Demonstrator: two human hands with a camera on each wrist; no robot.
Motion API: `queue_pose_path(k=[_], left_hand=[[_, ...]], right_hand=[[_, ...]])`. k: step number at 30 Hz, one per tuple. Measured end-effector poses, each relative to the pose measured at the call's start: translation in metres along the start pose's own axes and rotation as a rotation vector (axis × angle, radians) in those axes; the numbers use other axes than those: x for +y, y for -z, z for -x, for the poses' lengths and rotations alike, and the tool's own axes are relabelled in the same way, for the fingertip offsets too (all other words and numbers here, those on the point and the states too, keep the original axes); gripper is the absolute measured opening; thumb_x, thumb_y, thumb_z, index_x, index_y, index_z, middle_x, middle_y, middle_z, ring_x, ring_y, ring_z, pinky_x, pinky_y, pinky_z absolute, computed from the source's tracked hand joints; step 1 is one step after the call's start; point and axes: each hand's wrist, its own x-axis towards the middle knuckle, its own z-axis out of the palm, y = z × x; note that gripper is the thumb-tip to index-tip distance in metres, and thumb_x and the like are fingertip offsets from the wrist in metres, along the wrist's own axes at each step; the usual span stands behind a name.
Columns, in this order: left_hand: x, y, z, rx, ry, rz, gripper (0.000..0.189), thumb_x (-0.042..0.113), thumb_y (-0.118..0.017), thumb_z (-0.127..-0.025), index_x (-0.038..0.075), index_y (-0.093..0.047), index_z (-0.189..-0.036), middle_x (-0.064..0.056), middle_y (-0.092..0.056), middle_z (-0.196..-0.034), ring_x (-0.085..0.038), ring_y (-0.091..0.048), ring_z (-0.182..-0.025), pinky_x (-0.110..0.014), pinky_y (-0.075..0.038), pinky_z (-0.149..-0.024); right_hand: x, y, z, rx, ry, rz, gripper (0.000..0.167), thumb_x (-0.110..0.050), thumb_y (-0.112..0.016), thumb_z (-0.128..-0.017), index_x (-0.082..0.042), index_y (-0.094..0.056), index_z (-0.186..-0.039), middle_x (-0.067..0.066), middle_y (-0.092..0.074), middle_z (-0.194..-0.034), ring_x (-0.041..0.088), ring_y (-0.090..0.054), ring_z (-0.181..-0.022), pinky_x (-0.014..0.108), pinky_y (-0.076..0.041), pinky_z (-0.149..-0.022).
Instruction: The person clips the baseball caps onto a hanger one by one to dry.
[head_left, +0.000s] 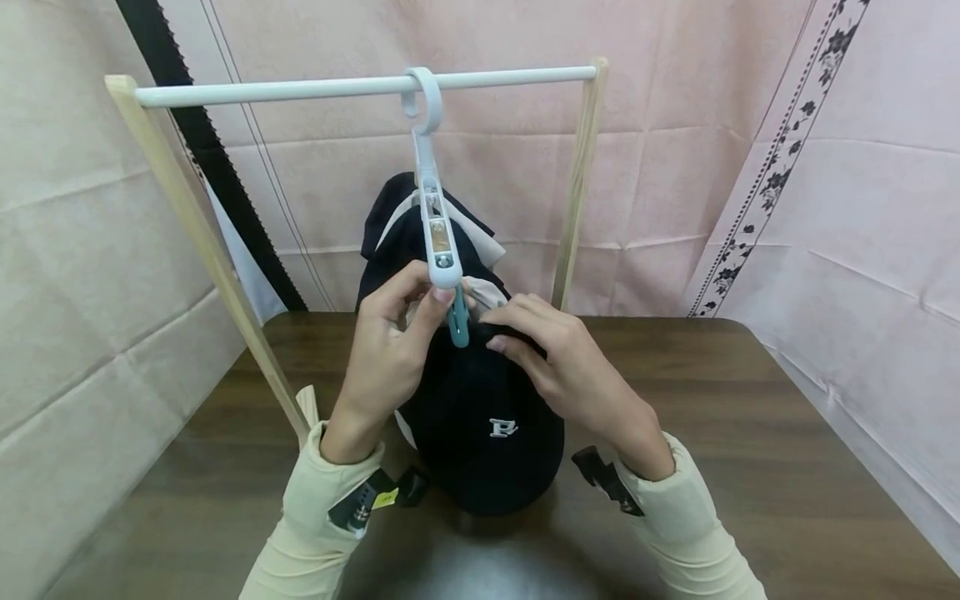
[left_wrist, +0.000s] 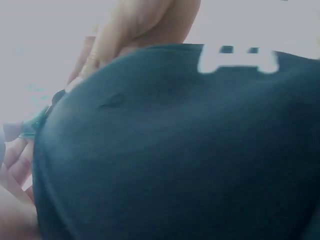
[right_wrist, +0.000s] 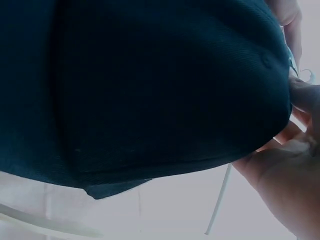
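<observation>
A navy cap [head_left: 487, 425] with a white letter emblem hangs brim down in front of me. My left hand [head_left: 393, 350] pinches a teal clip [head_left: 458, 317] at the lower end of a light blue hanger [head_left: 435, 212]. My right hand [head_left: 558, 358] grips the top of the cap's crown beside the clip, its thumb in front and fingers behind. Close up, the dark crown [left_wrist: 165, 140] fills most of the left wrist view, with the clip at its left edge. In the right wrist view, fingers hold the crown's edge at the right.
The hanger hooks over the white rod [head_left: 300, 90] of a wooden-legged rack [head_left: 202, 233]. Behind the hanger are more dark caps [head_left: 390, 225] with white parts. A brown wooden table [head_left: 712, 433] lies below, with pale cloth [head_left: 525, 167] around it.
</observation>
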Motion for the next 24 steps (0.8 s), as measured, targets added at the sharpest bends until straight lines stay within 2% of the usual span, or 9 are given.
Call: queue_pose_path(k=[4, 6, 13, 19, 24], left_hand=[[-0.0003, -0.0008, -0.0004, -0.009, -0.002, -0.006, 0.02, 0.009, -0.056, -0.108, -0.007, -0.067, -0.113, -0.012, -0.069, -0.102, -0.022, -0.062, -0.095, -0.034, -0.051, -0.09], [-0.0011, -0.0007, -0.0004, -0.006, -0.003, -0.012, 0.02, 0.008, -0.056, -0.108, -0.007, -0.067, -0.112, -0.013, -0.07, -0.101, -0.022, -0.061, -0.093, -0.033, -0.05, -0.088], [-0.0026, -0.0023, -0.0009, -0.019, -0.011, -0.006, 0.018, 0.006, -0.055, -0.107, -0.008, -0.066, -0.112, -0.015, -0.071, -0.103, -0.024, -0.063, -0.096, -0.036, -0.051, -0.094], [-0.0025, -0.0037, -0.0001, -0.017, 0.0, -0.017, 0.019, 0.006, -0.054, -0.107, -0.008, -0.066, -0.113, -0.014, -0.069, -0.102, -0.023, -0.062, -0.094, -0.035, -0.05, -0.091], [-0.0042, -0.005, 0.0014, -0.023, -0.008, -0.023, 0.026, 0.016, -0.057, -0.109, -0.007, -0.066, -0.114, -0.014, -0.071, -0.103, -0.022, -0.064, -0.096, -0.035, -0.051, -0.094]], right_hand=[[-0.0016, -0.0011, -0.0018, 0.049, -0.026, -0.02, 0.021, 0.0, -0.071, -0.098, -0.005, -0.073, -0.118, 0.003, -0.071, -0.107, 0.015, -0.06, -0.098, 0.032, -0.053, -0.09], [-0.0019, -0.0018, -0.002, 0.062, -0.036, -0.023, 0.021, -0.001, -0.072, -0.098, -0.005, -0.074, -0.118, 0.003, -0.072, -0.107, 0.015, -0.061, -0.098, 0.033, -0.054, -0.09], [-0.0013, -0.0028, -0.0006, 0.074, -0.051, -0.022, 0.022, -0.002, -0.072, -0.098, -0.006, -0.074, -0.12, 0.003, -0.074, -0.113, 0.014, -0.063, -0.099, 0.035, -0.055, -0.092], [-0.0022, -0.0027, -0.0009, 0.071, -0.069, -0.054, 0.022, -0.004, -0.072, -0.098, -0.006, -0.073, -0.12, 0.003, -0.073, -0.113, 0.013, -0.063, -0.1, 0.035, -0.055, -0.092], [-0.0014, -0.002, -0.0002, 0.072, -0.09, -0.065, 0.023, -0.004, -0.072, -0.098, -0.005, -0.072, -0.121, 0.004, -0.072, -0.114, 0.014, -0.064, -0.101, 0.035, -0.056, -0.095]])
